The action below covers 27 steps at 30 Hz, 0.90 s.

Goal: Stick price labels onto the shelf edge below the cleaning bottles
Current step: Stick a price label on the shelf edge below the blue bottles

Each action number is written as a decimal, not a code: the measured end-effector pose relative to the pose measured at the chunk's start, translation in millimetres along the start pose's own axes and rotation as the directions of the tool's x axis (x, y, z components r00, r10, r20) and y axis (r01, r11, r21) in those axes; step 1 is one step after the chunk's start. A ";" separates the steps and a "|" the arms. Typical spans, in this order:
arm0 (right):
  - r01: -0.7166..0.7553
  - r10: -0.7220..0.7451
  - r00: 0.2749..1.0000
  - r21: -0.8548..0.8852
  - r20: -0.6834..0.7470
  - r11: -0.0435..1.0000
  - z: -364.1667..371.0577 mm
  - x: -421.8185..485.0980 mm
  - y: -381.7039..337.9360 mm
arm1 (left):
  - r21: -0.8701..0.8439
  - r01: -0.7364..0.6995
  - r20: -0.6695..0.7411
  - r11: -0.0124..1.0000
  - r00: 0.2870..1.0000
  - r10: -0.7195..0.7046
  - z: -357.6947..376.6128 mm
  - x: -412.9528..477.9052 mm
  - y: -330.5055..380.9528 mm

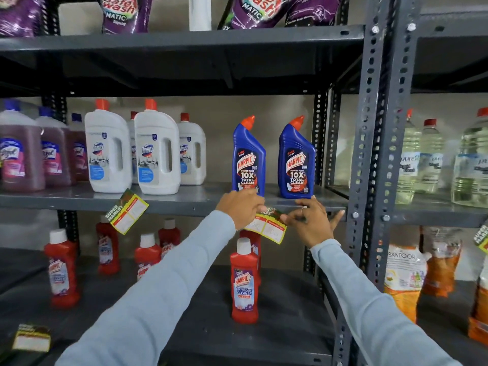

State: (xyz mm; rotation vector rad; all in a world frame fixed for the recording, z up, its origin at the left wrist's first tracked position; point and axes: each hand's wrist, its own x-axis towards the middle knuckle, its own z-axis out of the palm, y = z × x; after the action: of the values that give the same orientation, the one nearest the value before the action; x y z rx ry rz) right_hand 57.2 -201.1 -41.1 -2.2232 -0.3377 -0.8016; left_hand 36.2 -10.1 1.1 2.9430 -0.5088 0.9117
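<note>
A yellow and red price label (269, 228) hangs tilted against the grey shelf edge (184, 203), just below two blue Harpic bottles (248, 159). My left hand (239, 208) pinches the label's top left corner at the shelf edge. My right hand (310, 224) presses its top right part with fingers spread, a ring on one finger. Another label (128, 211) is stuck, tilted, on the same edge below the white Domex bottles (157, 151).
Red Harpic bathroom cleaner bottles (244, 281) stand on the shelf below. A loose label (31, 338) lies at the lower left. A perforated grey upright (369, 154) stands right of my hands. Clear bottles (470, 165) and orange packs (404, 281) fill the neighbouring rack.
</note>
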 end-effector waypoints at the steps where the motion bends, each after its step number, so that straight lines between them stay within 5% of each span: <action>1: 0.023 -0.023 1.000 0.022 -0.002 0.999 -1.6 -0.9 3.5 | -0.101 0.014 -0.011 0.995 1.000 -0.015 3.0 -5.3 -4.0; 3: 0.094 -0.094 0.995 0.004 0.020 0.996 -3.2 -3.7 11.9 | -0.243 0.016 -0.023 0.970 0.999 -0.023 13.6 -17.4 -7.8; 10: 0.225 -0.192 0.974 -0.509 0.117 0.831 8.5 -12.7 20.8 | -0.031 0.036 -0.184 0.999 0.982 -0.041 65.2 -29.4 7.2; 14: 0.196 -0.192 0.980 -0.463 0.055 0.865 1.0 -4.0 17.1 | -0.201 -0.019 -0.269 0.979 0.962 -0.036 60.7 -25.7 -3.6; 19: 0.087 -0.083 0.996 -0.295 0.029 0.952 -11.5 7.5 2.1 | -0.483 0.013 -0.166 0.876 0.981 -0.106 31.8 -10.2 -22.5; 27: -0.012 0.016 1.000 -0.314 0.011 0.949 -14.0 14.0 -11.9 | -0.506 0.068 -0.151 0.860 0.975 -0.166 29.6 1.8 -20.8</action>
State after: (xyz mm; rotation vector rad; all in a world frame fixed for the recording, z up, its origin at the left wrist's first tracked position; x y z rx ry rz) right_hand 56.3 -203.0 -18.1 -2.5240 -0.2110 -0.8839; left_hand 60.3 5.8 -20.8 2.3648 -0.4628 0.8746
